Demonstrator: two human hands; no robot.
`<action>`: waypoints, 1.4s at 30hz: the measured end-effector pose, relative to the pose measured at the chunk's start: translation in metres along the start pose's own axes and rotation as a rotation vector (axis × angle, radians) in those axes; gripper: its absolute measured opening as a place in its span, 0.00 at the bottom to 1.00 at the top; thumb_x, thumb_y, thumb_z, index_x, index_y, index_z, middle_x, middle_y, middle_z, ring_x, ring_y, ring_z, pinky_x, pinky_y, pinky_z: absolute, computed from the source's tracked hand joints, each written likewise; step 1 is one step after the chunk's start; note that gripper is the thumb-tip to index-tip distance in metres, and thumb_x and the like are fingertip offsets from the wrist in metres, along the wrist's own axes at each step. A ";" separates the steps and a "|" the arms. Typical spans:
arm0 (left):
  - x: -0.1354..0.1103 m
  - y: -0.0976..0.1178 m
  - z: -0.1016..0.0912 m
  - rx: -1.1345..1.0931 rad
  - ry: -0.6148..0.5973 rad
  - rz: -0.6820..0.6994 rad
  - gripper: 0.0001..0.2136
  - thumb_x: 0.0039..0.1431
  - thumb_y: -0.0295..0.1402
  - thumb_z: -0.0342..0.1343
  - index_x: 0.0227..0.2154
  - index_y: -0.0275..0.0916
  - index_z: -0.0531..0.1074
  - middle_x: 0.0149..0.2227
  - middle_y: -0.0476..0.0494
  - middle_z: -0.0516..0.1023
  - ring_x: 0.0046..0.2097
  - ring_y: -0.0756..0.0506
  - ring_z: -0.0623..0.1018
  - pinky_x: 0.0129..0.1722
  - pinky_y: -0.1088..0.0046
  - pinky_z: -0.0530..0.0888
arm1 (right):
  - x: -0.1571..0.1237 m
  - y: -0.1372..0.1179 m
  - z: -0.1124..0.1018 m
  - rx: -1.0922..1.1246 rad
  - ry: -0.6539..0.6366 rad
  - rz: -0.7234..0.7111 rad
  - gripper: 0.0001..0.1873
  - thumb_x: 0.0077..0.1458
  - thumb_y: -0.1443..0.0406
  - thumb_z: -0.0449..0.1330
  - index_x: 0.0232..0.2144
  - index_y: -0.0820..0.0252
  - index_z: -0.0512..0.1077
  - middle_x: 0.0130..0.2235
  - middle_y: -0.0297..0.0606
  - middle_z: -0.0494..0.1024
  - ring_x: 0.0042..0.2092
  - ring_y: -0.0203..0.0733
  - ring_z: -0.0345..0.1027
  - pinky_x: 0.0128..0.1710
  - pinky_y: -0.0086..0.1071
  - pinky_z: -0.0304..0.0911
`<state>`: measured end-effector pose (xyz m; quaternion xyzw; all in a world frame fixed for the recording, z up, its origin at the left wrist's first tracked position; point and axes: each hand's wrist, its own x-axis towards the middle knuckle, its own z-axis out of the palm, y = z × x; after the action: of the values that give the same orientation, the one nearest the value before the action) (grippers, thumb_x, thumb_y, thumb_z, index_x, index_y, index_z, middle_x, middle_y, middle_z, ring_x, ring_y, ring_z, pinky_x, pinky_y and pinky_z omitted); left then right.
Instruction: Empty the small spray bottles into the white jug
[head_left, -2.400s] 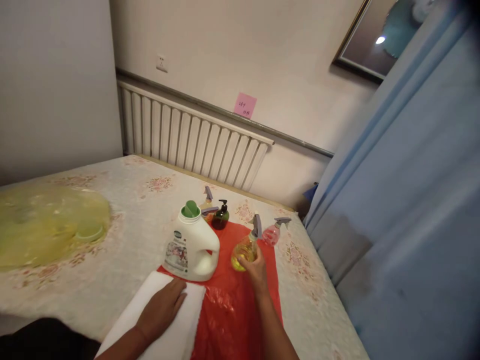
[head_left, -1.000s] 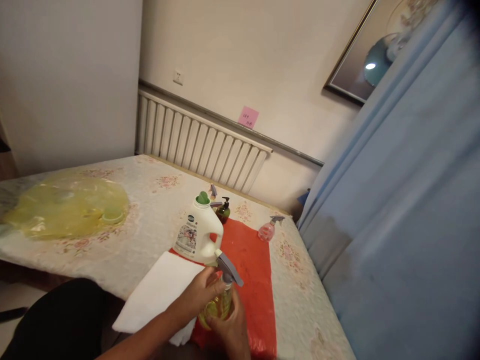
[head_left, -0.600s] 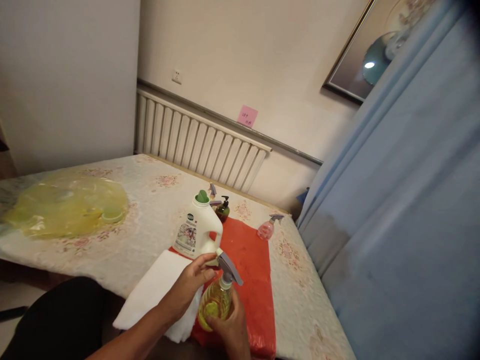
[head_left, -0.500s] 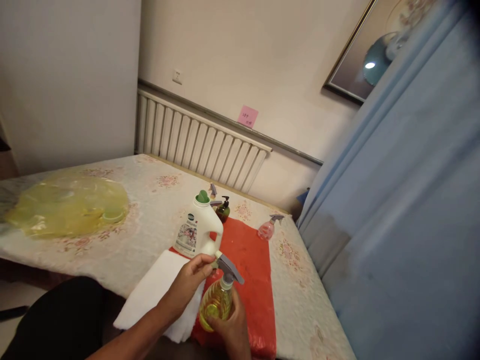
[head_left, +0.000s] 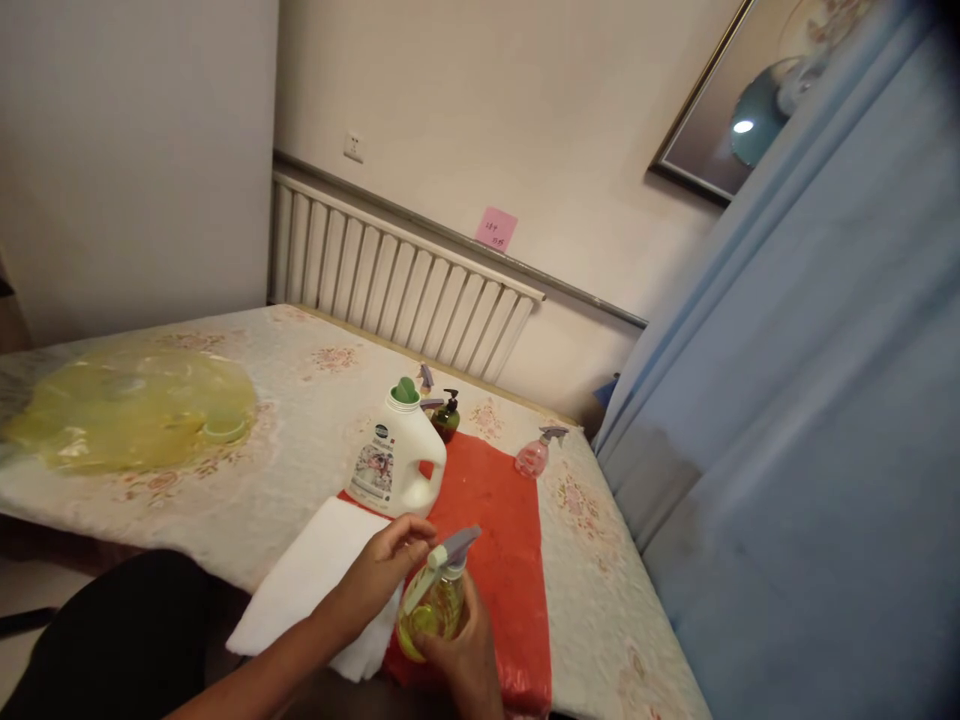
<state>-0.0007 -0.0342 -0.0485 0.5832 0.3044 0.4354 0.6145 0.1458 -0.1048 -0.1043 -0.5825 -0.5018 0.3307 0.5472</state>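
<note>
Right hand (head_left: 466, 655) clasping a spray bottle (head_left: 446, 603); left hand (head_left: 381, 568), fingers loosely parted, beside its spray head (head_left: 454, 548).

The low grip probably steadies the bottle, leaving its top reachable; left-hand contact is unclear. It sits over the red sheet (head_left: 499, 560), white cloth (head_left: 319, 570) alongside, jug (head_left: 401, 460) beyond.
</note>
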 end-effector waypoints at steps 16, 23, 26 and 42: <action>0.009 0.011 0.009 0.049 -0.207 0.007 0.13 0.42 0.29 0.63 0.33 0.38 0.70 0.34 0.50 0.76 0.41 0.43 0.74 0.43 0.70 0.70 | -0.007 0.002 0.003 -0.079 -0.040 0.072 0.28 0.34 0.68 0.67 0.43 0.58 0.75 0.39 0.40 0.81 0.40 0.53 0.76 0.40 0.40 0.72; 0.007 0.017 -0.011 -0.025 -0.498 -0.006 0.12 0.54 0.31 0.57 0.42 0.40 0.74 0.45 0.45 0.78 0.49 0.42 0.75 0.53 0.65 0.68 | -0.004 0.002 0.006 -0.136 0.005 0.067 0.31 0.30 0.69 0.68 0.43 0.57 0.75 0.41 0.40 0.82 0.43 0.56 0.76 0.44 0.42 0.71; 0.009 0.016 -0.016 -0.082 -0.512 -0.046 0.09 0.55 0.32 0.58 0.40 0.39 0.74 0.41 0.45 0.79 0.47 0.42 0.76 0.51 0.65 0.69 | -0.004 0.000 0.008 -0.114 -0.008 0.090 0.34 0.32 0.69 0.67 0.47 0.56 0.74 0.41 0.40 0.82 0.42 0.56 0.77 0.43 0.43 0.72; 0.024 0.056 -0.019 -0.137 0.028 0.135 0.17 0.51 0.37 0.62 0.43 0.39 0.71 0.41 0.46 0.77 0.46 0.43 0.75 0.48 0.66 0.70 | 0.016 -0.012 0.010 -0.205 -0.016 -0.039 0.38 0.32 0.70 0.67 0.51 0.62 0.71 0.51 0.45 0.78 0.53 0.53 0.72 0.54 0.39 0.67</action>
<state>-0.0167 -0.0078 0.0071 0.5530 0.2424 0.5038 0.6177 0.1380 -0.0881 -0.0923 -0.6228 -0.5486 0.2716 0.4871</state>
